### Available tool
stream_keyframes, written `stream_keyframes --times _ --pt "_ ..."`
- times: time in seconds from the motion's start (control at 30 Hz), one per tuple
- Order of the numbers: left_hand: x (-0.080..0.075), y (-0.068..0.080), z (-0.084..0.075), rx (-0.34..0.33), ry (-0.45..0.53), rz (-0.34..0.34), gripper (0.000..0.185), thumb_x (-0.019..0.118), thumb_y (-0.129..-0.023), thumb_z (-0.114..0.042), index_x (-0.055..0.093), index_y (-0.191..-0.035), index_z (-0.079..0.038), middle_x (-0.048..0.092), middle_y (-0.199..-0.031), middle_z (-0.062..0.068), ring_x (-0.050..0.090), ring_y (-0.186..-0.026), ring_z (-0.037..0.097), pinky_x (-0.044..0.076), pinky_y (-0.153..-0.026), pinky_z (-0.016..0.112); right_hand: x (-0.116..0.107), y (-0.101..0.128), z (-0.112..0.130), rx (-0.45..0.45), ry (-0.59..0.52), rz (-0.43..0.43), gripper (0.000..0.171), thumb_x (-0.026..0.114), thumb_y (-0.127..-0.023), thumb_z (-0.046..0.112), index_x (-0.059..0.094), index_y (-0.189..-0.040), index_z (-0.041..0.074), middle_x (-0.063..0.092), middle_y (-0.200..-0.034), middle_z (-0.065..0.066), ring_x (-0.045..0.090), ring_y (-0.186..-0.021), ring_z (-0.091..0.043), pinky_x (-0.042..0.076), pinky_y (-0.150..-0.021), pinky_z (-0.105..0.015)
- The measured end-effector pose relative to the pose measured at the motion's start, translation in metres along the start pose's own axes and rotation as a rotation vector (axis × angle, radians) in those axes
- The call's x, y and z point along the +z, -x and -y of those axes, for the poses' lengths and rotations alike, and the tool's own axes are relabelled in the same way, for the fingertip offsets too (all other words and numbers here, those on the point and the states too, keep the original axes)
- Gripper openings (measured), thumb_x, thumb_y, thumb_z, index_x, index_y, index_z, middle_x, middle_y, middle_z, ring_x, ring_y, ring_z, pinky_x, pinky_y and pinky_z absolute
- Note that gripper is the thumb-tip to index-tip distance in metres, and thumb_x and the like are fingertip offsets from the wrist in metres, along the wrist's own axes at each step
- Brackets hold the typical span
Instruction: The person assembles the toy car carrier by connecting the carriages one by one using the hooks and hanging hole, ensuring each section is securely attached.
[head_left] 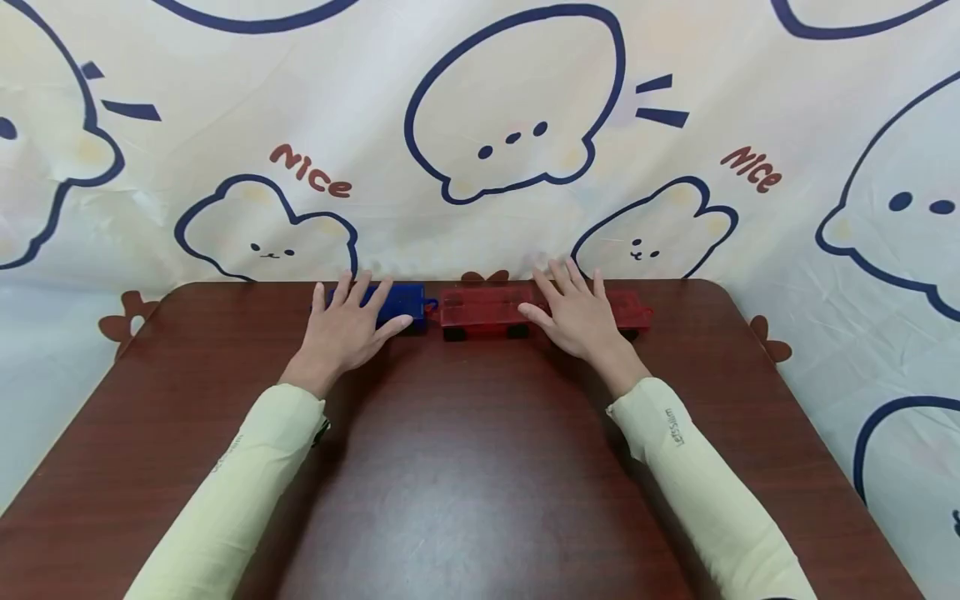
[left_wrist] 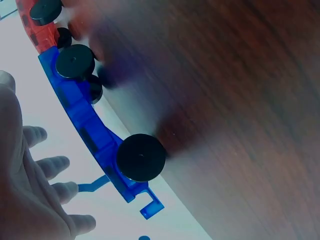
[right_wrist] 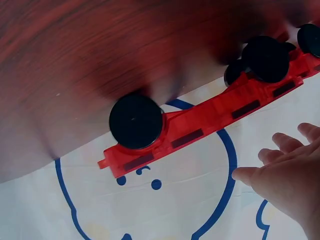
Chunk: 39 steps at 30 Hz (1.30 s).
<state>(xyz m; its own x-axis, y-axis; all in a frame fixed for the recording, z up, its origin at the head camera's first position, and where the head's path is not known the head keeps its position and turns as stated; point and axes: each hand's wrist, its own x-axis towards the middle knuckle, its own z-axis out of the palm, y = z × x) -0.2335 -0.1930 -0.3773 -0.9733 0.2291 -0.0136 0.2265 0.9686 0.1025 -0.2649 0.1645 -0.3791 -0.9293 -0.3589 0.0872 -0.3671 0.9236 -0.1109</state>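
1. Head view: left hand (head_left: 345,327) lies spread, fingers straight, over the blue wagon (head_left: 397,304) at the brown table's (head_left: 465,467) far edge; right hand (head_left: 581,315) lies spread over the red wagons (head_left: 483,310), which are coupled to the blue one.
2. Left wrist view: blue wagon (left_wrist: 95,130) on black wheels (left_wrist: 141,157); fingers (left_wrist: 52,165) straight, apart from it.
3. Right wrist view: red wagon (right_wrist: 210,125) at the table edge; fingers (right_wrist: 280,145) extended, not gripping.

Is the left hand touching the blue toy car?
Cannot tell. In the head view the left hand overlaps the blue toy car; the left wrist view suggests a gap, but not plainly.
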Motion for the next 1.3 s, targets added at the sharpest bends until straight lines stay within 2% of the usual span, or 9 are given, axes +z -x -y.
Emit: stream_keyframes --times 0.43,0.8,1.3 --pt "-0.001 -0.001 0.005 -0.001 0.056 0.002 0.094 0.022 -0.096 -0.079 0.023 -0.163 -0.013 0.012 -0.166 0.024 0.003 -0.152 0.047 -0.004 -0.115 0.070 0.009 -0.009 0.013 -0.024 -0.016 -0.015 0.076 0.034 -0.102 0.066 0.026 -0.163 0.021 0.018 -0.168 -0.011 0.006 -0.155 -0.035 -0.003 -0.119 -0.063" --pt "0.004 -0.001 0.011 -0.007 0.085 -0.003 0.094 0.023 -0.096 -0.078 0.022 -0.163 -0.012 0.014 -0.166 0.023 0.004 -0.152 0.046 -0.004 -0.116 0.070 0.015 -0.018 0.028 -0.057 0.005 -0.020 0.076 0.031 -0.102 0.068 0.028 -0.162 0.022 0.023 -0.167 -0.011 0.012 -0.155 -0.033 0.007 -0.119 -0.064" --pt "0.007 -0.003 0.024 -0.023 0.064 0.012 0.096 0.022 -0.096 -0.079 0.023 -0.162 -0.009 0.020 -0.164 0.024 0.007 -0.152 0.046 0.002 -0.115 0.072 0.024 -0.029 0.046 -0.095 -0.014 -0.050 0.073 0.036 -0.101 0.066 0.037 -0.159 0.022 0.034 -0.162 -0.007 0.020 -0.153 -0.032 0.011 -0.120 -0.062"
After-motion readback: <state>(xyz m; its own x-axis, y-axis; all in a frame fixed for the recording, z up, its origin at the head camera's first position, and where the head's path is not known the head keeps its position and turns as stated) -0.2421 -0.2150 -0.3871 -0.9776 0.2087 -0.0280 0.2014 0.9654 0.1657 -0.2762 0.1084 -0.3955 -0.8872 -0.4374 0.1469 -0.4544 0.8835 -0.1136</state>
